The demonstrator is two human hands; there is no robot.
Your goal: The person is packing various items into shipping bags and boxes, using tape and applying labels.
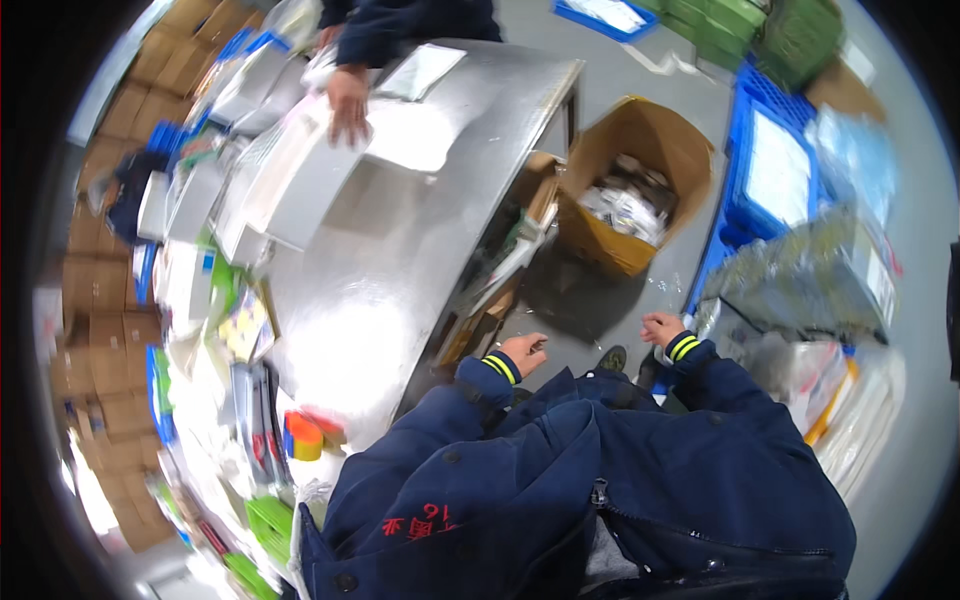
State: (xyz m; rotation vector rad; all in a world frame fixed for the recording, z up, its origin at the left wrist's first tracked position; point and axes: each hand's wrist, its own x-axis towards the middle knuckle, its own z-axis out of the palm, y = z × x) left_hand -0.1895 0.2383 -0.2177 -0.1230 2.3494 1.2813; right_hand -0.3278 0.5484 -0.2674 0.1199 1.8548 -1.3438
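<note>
My left hand (523,355) hangs beside the long edge of a metal-topped table (420,247), its fingers loosely bent. Nothing shows in it. Farther right, my right hand (661,328) is held out near wrapped goods, also with bent fingers and no visible object. Both hands are slightly blurred and apart from the things around them. Ahead of them on the floor stands an open cardboard box (592,232), with white and dark plastic-wrapped items (626,206) at its bottom.
Across the table, another person's hand (349,105) rests at a white box (311,191). A tape roll (304,437) lies at the table's near end. On the right are blue plastic crates (739,187) and a wrapped bundle (806,274). Cardboard pieces (480,322) stand under the table edge.
</note>
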